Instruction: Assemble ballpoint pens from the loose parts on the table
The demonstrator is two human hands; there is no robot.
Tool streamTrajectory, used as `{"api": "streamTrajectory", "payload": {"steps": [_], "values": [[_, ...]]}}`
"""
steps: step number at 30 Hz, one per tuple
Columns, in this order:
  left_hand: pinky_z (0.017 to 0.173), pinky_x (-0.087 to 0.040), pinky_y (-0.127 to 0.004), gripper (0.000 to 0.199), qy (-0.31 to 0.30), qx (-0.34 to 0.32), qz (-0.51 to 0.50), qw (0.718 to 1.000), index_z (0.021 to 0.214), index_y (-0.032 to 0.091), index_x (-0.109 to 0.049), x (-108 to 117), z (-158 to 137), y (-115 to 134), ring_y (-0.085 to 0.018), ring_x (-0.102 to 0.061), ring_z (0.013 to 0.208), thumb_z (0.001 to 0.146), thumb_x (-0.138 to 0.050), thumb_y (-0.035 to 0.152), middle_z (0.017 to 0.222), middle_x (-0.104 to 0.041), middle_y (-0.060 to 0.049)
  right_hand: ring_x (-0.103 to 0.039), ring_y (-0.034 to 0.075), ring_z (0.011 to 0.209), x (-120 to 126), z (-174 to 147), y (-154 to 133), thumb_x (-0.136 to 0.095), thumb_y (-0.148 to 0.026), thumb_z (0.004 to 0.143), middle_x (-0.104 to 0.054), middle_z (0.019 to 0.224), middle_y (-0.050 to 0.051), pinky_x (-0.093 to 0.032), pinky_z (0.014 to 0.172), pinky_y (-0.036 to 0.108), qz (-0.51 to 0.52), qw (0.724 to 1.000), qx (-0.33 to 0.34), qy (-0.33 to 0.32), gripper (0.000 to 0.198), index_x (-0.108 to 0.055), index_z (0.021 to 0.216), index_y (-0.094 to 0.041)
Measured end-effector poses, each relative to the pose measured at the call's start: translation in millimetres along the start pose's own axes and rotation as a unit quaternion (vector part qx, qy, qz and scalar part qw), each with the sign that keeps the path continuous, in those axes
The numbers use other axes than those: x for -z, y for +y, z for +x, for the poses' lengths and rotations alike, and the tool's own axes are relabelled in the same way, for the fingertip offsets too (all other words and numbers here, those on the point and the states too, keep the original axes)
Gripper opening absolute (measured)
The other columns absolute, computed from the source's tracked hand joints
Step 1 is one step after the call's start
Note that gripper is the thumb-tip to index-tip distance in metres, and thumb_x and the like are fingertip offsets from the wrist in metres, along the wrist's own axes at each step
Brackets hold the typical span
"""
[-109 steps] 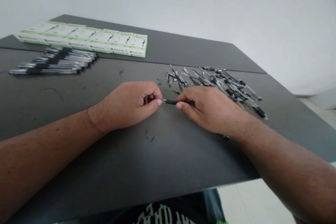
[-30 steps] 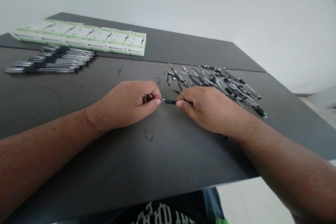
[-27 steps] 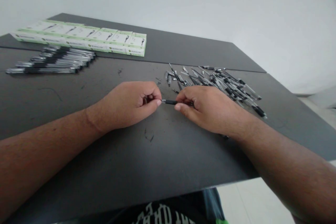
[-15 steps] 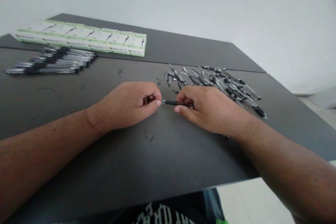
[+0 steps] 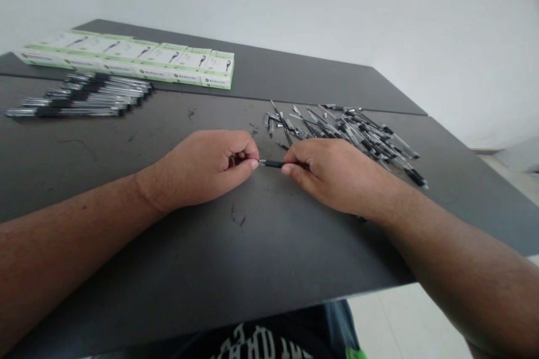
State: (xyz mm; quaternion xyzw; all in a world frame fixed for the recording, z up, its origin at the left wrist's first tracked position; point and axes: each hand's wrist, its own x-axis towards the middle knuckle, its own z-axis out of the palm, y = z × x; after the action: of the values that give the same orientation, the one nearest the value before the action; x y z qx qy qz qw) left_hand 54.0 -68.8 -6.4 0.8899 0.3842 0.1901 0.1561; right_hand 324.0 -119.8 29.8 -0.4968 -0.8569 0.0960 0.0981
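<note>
Between my hands, just above the table, a pen (image 5: 273,164) with a black grip lies level. My left hand (image 5: 217,165) pinches its silvery tip end between thumb and forefinger. The fingers of my right hand (image 5: 326,171) are closed around the pen's barrel, and most of that end is hidden in them. Right behind my right hand is a loose pile of pens and pen parts (image 5: 370,140), with clear barrels, black grips and thin refills.
Several pens (image 5: 84,95) lie side by side at the left of the dark table (image 5: 189,269). Behind them stands a row of white and green boxes (image 5: 168,67) with pen pictures. A seam crosses the table near the back, and a pale wall (image 5: 273,5) rises behind.
My right thumb and fingers have closed a little more tightly around the pen's barrel. My left hand stays on the tip. The view has shifted slightly.
</note>
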Motion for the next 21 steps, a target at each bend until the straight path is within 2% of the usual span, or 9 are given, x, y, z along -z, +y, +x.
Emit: {"api": "streamTrajectory", "payload": {"steps": [3,8,13,18,21], "values": [[0.077,-0.050,-0.034,0.023,0.002,-0.005,-0.001,1.000,0.100,0.028,-0.078,-0.6,-0.4,-1.0,-0.021,-0.072,0.076,0.101,-0.061,0.043,0.083,-0.080,-0.001,-0.079,0.026,0.099,0.2,0.2,-0.6,-0.065,-0.032,0.117,-0.090,0.107,0.009,-0.052,0.088,0.036,-0.001,1.000,0.014,-0.009,0.024,-0.087,0.112,-0.022],[0.076,-0.049,-0.034,0.023,0.008,-0.011,-0.003,1.000,0.099,0.028,-0.078,-1.2,-0.2,-1.3,-0.021,-0.072,0.076,0.100,-0.061,0.042,0.082,-0.079,-0.001,-0.075,0.024,0.088,1.0,0.2,-1.3,-0.078,-0.034,0.109,-0.087,0.100,0.005,-0.049,0.081,0.034,0.005,1.000,-0.008,0.004,0.014,-0.085,0.113,-0.022],[0.076,-0.049,-0.034,0.023,0.004,-0.006,-0.006,1.000,0.098,0.027,-0.078,-0.5,0.1,-0.5,-0.021,-0.071,0.076,0.100,-0.060,0.042,0.082,-0.079,-0.001,-0.077,0.026,0.097,0.9,0.4,-1.5,-0.067,-0.032,0.116,-0.089,0.105,0.009,-0.049,0.086,0.036,-0.002,1.000,0.011,-0.017,0.023,-0.086,0.112,-0.021],[0.076,-0.049,-0.034,0.024,0.002,-0.004,-0.001,1.000,0.101,0.028,-0.079,-0.9,0.3,0.4,-0.022,-0.072,0.077,0.100,-0.061,0.042,0.083,-0.079,-0.001,-0.074,0.022,0.086,1.7,0.7,-1.8,-0.080,-0.033,0.107,-0.086,0.097,0.004,-0.047,0.079,0.034,0.003,1.000,-0.005,0.002,0.011,-0.084,0.110,-0.023],[0.077,-0.049,-0.033,0.025,-0.001,0.000,0.001,1.000,0.103,0.027,-0.080,-1.2,0.3,0.0,-0.022,-0.072,0.078,0.101,-0.061,0.043,0.084,-0.079,-0.001,-0.076,0.024,0.091,1.8,1.2,-2.0,-0.075,-0.033,0.112,-0.088,0.100,0.006,-0.049,0.083,0.035,-0.011,1.000,-0.002,-0.017,0.014,-0.084,0.107,-0.023]]}}
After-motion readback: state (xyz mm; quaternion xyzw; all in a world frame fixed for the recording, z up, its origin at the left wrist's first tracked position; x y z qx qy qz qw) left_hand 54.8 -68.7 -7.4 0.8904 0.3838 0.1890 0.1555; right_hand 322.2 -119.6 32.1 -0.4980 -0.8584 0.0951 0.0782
